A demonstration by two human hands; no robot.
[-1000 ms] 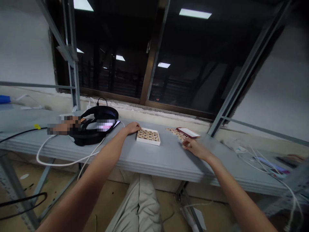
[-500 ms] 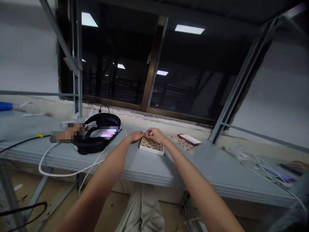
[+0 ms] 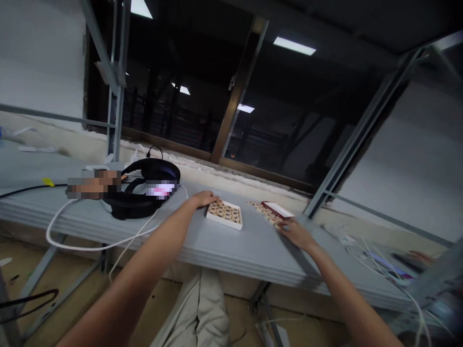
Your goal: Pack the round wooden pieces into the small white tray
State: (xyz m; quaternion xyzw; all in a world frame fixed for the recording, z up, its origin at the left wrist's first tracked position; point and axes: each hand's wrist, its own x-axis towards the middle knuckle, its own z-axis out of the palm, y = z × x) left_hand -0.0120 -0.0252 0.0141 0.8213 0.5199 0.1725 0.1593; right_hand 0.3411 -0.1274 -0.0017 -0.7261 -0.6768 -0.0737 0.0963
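Note:
A shallow white box (image 3: 223, 222) sits on the grey table, filled with pale wooden pieces (image 3: 227, 212) that carry dark markings. My left hand (image 3: 204, 198) rests at its back left corner, with curled fingers gripping the rim there. Farther right, similar loose wooden pieces (image 3: 268, 215) lie spread in a band on the table. My right hand (image 3: 297, 233) is at the near right end of that band, its fingertips touching the pieces and slightly apart. Whether a piece sits between them is hard to make out. Behind the loose pieces lies a dark red and white box lid (image 3: 278, 210).
Left of the box lies a black headset (image 3: 159, 166) with white cables, beside a phone with a lit, blurred screen. A metal frame post (image 3: 314, 205) stands at the back right. More cables and another device (image 3: 388, 265) lie at far right.
My right hand has left the box and moved right to the loose pieces, with no piece visible in it now. My left hand stays at the box corner. The view has shifted slightly.

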